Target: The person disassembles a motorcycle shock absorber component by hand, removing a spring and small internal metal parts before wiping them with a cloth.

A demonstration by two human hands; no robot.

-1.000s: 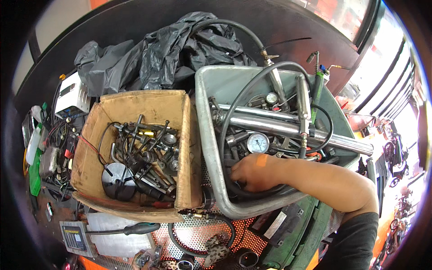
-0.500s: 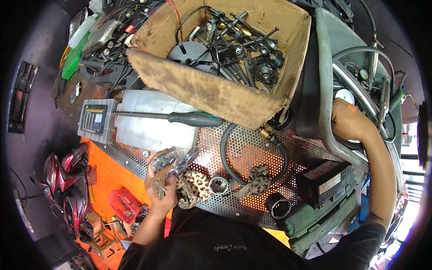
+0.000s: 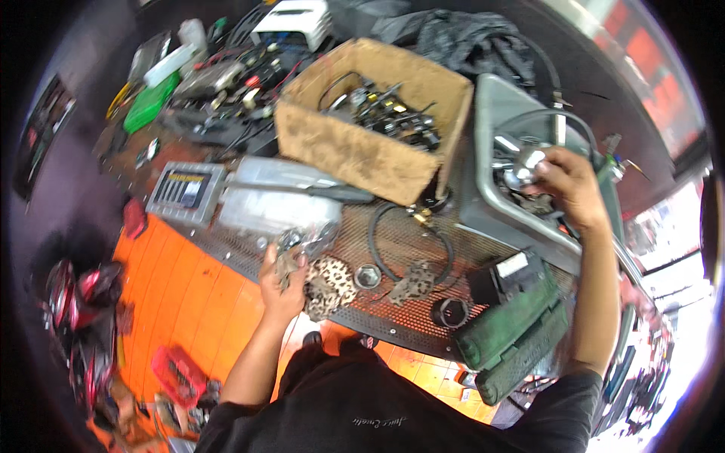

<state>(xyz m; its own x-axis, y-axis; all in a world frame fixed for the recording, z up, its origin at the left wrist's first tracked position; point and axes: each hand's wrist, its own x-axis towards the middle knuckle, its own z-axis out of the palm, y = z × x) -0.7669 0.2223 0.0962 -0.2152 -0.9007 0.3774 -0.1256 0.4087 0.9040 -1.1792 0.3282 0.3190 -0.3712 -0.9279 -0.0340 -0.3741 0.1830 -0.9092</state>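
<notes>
My left hand is closed around a clear plastic bag with shiny metal in it; a bit of grey rag shows at the fingers. Just right of it lies a leopard-print cloth on the perforated metal bench. My right hand is over the grey plastic tub, thumb and fingers pinching a shiny rounded metal part. Blur hides that part's exact kind. Beyond the cloth sit a silver socket and a second leopard-print scrap.
A cardboard box of metal tools stands at the back centre. A black hose curls before it. A long screwdriver lies across a translucent case. A black ring-shaped socket and a green case are at front right.
My right hand has come up from among the tub's contents with the shiny metal part. My left hand keeps its hold on the bag. The view has shifted, showing more floor and the back of the bench.
</notes>
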